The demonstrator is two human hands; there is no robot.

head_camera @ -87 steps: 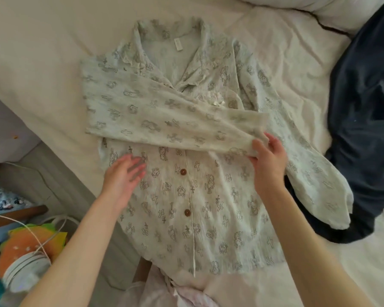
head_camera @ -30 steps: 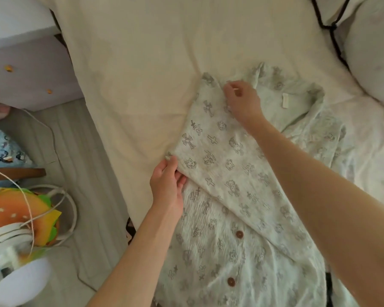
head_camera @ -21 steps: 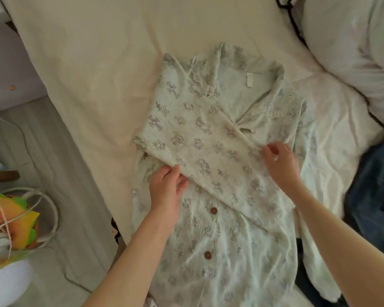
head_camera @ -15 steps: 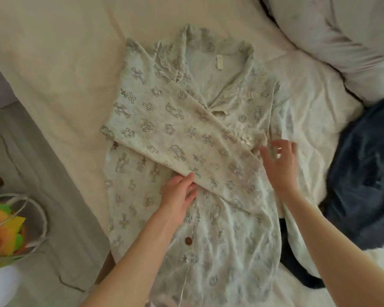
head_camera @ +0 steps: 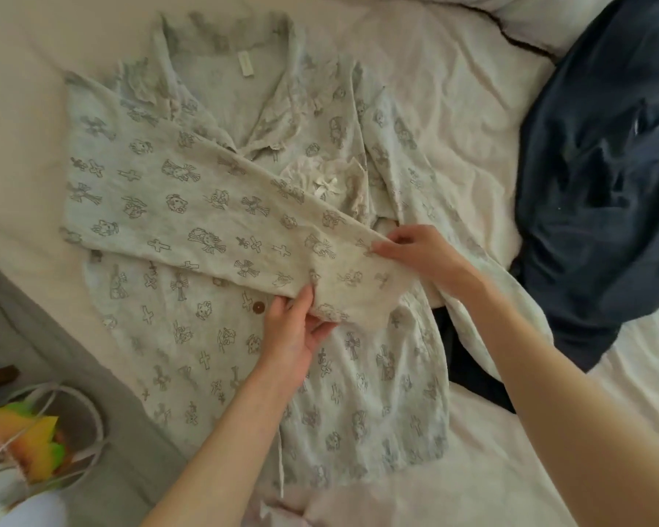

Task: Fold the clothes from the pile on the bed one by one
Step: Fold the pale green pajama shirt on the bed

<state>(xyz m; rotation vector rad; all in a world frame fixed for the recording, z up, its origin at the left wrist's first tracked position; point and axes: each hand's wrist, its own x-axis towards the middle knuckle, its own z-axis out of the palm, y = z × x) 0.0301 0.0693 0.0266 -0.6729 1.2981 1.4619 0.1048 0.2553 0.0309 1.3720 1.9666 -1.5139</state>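
A pale printed pajama shirt [head_camera: 214, 359] with brown buttons lies front up on the bed, collar toward the far side. Its left sleeve [head_camera: 191, 222] is folded across the chest and reaches to the right. My left hand [head_camera: 295, 329] pinches the lower edge of that sleeve near the cuff. My right hand [head_camera: 423, 256] grips the cuff's upper edge. The shirt's other sleeve [head_camera: 484, 298] trails out to the right, under my right forearm.
A dark navy garment [head_camera: 602, 184] is heaped on the right side of the bed [head_camera: 453, 93]. A pinkish cloth [head_camera: 358, 503] shows at the near edge. Left of the bed are grey floor [head_camera: 54, 359] and a colourful toy with white cables [head_camera: 27, 443].
Both hands have slid right along the folded sleeve and taken hold of its cuff end. The view has shifted, bringing the shirt more to the centre.
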